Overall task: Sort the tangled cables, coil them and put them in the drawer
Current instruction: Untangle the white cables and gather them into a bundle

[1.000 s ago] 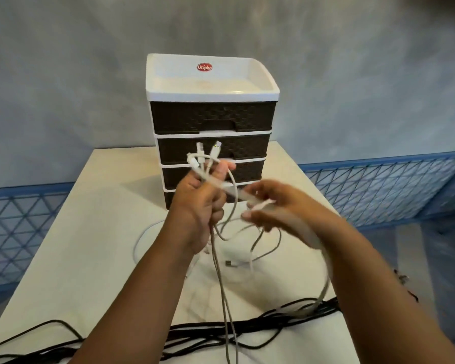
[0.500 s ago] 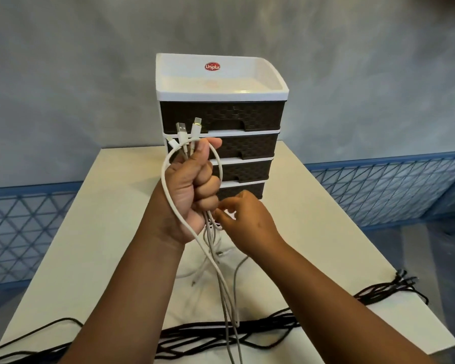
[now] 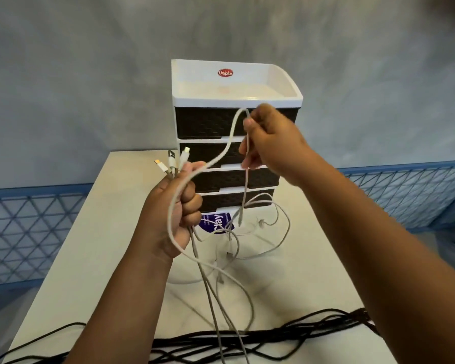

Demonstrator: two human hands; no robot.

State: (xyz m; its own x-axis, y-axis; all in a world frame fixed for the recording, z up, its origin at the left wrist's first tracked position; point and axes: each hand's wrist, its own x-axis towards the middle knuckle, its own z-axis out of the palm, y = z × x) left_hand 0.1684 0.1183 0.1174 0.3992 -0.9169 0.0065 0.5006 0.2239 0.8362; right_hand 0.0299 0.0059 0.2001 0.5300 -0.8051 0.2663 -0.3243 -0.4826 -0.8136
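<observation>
Three white plugs (image 3: 171,161) stuck up from the left hand (image 3: 174,211), fist clenched round the white cables (image 3: 221,279), whose tails trailed down onto the desk (image 3: 95,232) in front of the drawer unit (image 3: 235,122). Raised higher, the right hand (image 3: 269,143) pinched one strand's loop: sorting, it seemed. Next would likely come drawing that strand free, gently. Black cables (image 3: 247,342) lay along the desk's near edge.

Left hand (image 3: 172,214) fisted, right hand (image 3: 271,143) pinching, raised
</observation>
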